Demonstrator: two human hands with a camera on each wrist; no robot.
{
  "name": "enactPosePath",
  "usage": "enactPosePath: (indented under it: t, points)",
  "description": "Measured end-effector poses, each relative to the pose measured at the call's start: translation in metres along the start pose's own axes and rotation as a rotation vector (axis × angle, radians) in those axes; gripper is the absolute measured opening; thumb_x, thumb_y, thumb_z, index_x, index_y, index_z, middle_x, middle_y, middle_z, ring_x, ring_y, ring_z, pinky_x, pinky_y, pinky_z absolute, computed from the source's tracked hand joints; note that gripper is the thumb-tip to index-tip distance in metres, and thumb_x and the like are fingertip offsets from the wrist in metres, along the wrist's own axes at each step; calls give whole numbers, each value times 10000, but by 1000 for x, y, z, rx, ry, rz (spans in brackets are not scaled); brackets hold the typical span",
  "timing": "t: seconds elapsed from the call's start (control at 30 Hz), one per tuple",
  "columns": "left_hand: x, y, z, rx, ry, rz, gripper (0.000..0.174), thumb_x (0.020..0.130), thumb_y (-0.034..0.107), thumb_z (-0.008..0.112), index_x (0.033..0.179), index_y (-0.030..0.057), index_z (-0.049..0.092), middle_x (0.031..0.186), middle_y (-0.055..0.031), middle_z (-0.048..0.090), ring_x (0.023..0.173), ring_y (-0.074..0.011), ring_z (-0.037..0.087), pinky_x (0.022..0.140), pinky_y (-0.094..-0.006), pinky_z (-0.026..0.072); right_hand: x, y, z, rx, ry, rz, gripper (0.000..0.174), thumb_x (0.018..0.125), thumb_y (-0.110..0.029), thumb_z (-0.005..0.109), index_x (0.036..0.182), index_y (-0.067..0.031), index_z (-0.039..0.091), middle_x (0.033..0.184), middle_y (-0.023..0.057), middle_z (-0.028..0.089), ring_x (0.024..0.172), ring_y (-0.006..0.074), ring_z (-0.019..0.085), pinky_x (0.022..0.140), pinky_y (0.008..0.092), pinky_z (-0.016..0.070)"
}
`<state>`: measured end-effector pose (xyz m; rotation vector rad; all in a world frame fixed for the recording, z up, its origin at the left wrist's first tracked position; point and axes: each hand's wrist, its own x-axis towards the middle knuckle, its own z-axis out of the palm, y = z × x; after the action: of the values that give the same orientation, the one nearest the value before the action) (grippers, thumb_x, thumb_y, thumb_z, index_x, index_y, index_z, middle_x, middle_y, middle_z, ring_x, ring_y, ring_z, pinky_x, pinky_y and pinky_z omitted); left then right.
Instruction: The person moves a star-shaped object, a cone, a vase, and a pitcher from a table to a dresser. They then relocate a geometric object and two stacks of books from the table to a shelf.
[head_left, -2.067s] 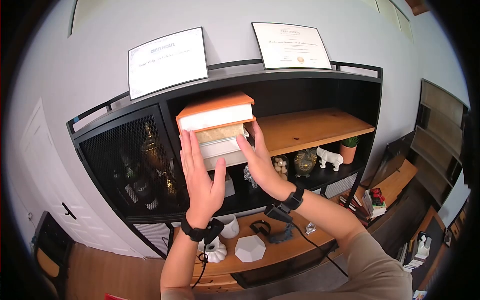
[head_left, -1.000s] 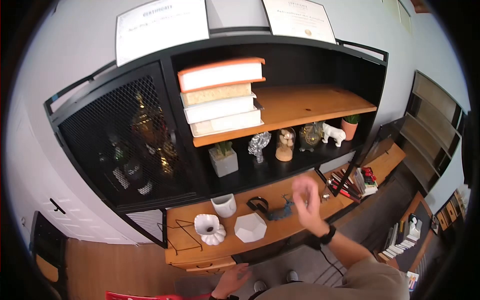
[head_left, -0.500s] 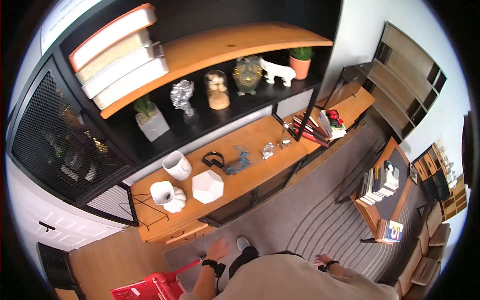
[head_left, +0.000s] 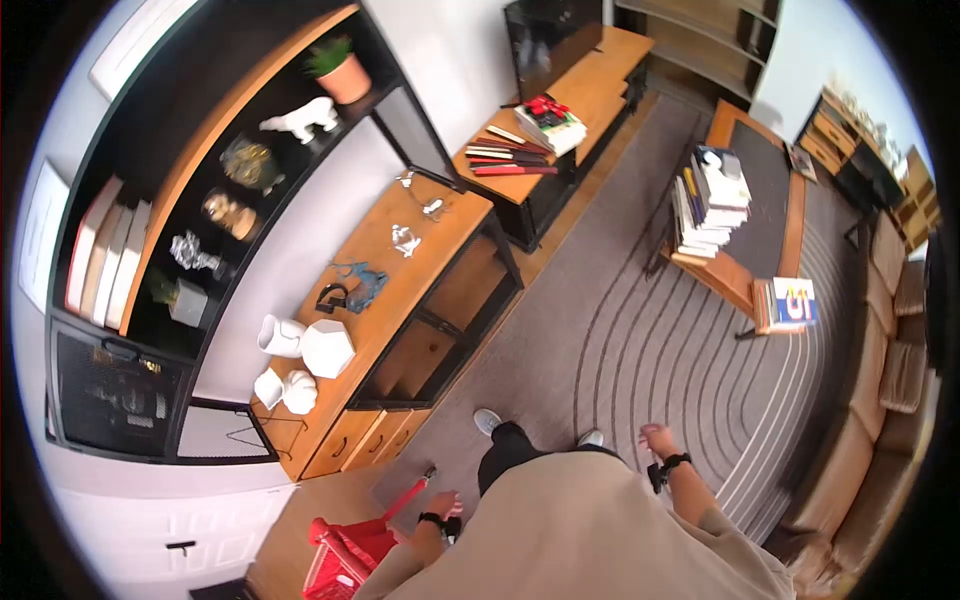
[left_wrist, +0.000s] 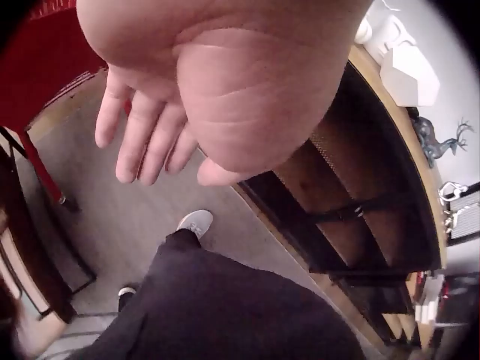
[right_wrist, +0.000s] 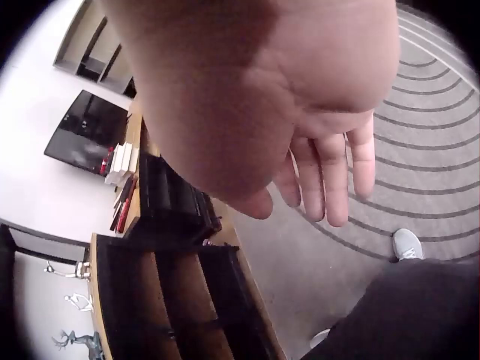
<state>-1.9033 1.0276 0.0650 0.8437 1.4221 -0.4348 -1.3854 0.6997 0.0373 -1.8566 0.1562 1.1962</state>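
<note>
My left hand (head_left: pixel 444 506) hangs beside the body, close to a red shopping cart (head_left: pixel 340 555) at the lower left of the head view. In the left wrist view its fingers (left_wrist: pixel 146 142) are extended and hold nothing. On the other side, my right hand (head_left: pixel 657 439) hangs over the grey carpet; its relaxed fingers (right_wrist: pixel 334 176) carry nothing in the right wrist view. A stack of thick books (head_left: pixel 108 255) sits on the upper wooden shelf at the far left, apart from both hands.
A wooden sideboard (head_left: pixel 400 285) bears white vases, a faceted white ornament (head_left: pixel 327 348) and a blue deer figure (head_left: pixel 362 285). Books (head_left: pixel 710 205) pile on a coffee table (head_left: pixel 765 210), with a brown sofa (head_left: pixel 870 400) at right. More books (head_left: pixel 510 155) lie on the TV stand.
Both hands have let go of the book stack, which stays on the shelf, and dropped to the sides. The head view has swung right and down, toward the coffee table and sofa.
</note>
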Motion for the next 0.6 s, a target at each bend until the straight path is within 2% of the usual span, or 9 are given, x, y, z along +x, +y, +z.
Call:
enactPosePath:
  t: [0.03, 0.1, 0.13, 0.2, 0.3, 0.33, 0.4, 0.5, 0.6]
  points:
    - [-18, 29, 30, -27, 159, -125, 328, 882, 295, 555, 1110, 60, 576, 1014, -115, 660, 965, -249, 638, 728, -366, 521, 9, 31, -18, -2, 66, 3, 240, 876, -198, 547, 1032, -30, 616, 808, 83, 680, 606, 167, 651, 485, 290, 480]
    - [-16, 58, 61, 153, 191, -74, 268, 877, 277, 529, 1013, 64, 617, 908, -80, 659, 854, -223, 635, 688, -325, 493, 1, 68, -51, 168, 185, 159, 206, 869, -181, 529, 989, -37, 612, 765, 76, 659, 594, 185, 649, 467, 310, 470]
    - [-14, 75, 70, 181, 188, -76, 268, 877, 277, 529, 1013, 64, 617, 908, -80, 659, 854, -223, 635, 688, -325, 493, -8, 84, -62, 191, 198, 171, 206, 869, -181, 529, 989, -37, 612, 765, 76, 659, 594, 185, 649, 467, 310, 470]
    - [-3, 106, 89, 278, 95, 55, 232, 870, 271, 523, 894, 77, 648, 799, -57, 646, 745, -197, 611, 639, -329, 464, -31, 114, -85, 281, 306, 369, 160, 856, -167, 529, 933, -47, 600, 728, 70, 634, 569, 199, 637, 447, 315, 449]
    - [6, 157, 117, 440, 85, 221, 228, 856, 273, 534, 807, 75, 637, 726, -39, 634, 642, -177, 578, 586, -337, 446, -49, 173, -104, 391, 314, 432, 134, 840, -165, 539, 903, -60, 594, 728, 70, 634, 548, 204, 625, 442, 313, 437]
    - [10, 171, 125, 463, 77, 215, 228, 856, 273, 534, 807, 75, 637, 726, -39, 634, 642, -177, 578, 586, -337, 446, -54, 192, -107, 417, 304, 454, 135, 839, -184, 549, 886, -66, 596, 730, 69, 638, 538, 196, 616, 443, 312, 436]
    - [28, 195, 137, 527, 88, 376, 243, 845, 271, 536, 815, 45, 621, 711, -54, 630, 640, -178, 586, 580, -332, 447, -68, 206, -106, 438, 321, 494, 138, 846, -193, 547, 886, -73, 600, 734, 63, 640, 543, 194, 618, 454, 316, 446]
    - [42, 231, 160, 667, 79, 449, 261, 841, 263, 526, 805, 20, 615, 702, -69, 625, 640, -187, 589, 596, -336, 455, -86, 208, -93, 495, 362, 507, 151, 859, -196, 550, 913, -63, 597, 727, 62, 639, 546, 191, 618, 460, 315, 463]
    - [53, 266, 190, 825, 49, 408, 285, 830, 277, 529, 804, 17, 642, 704, -98, 639, 655, -217, 611, 621, -356, 474, -94, 196, -80, 567, 384, 464, 172, 872, -197, 555, 951, -49, 593, 726, 61, 638, 558, 182, 619, 466, 312, 477]
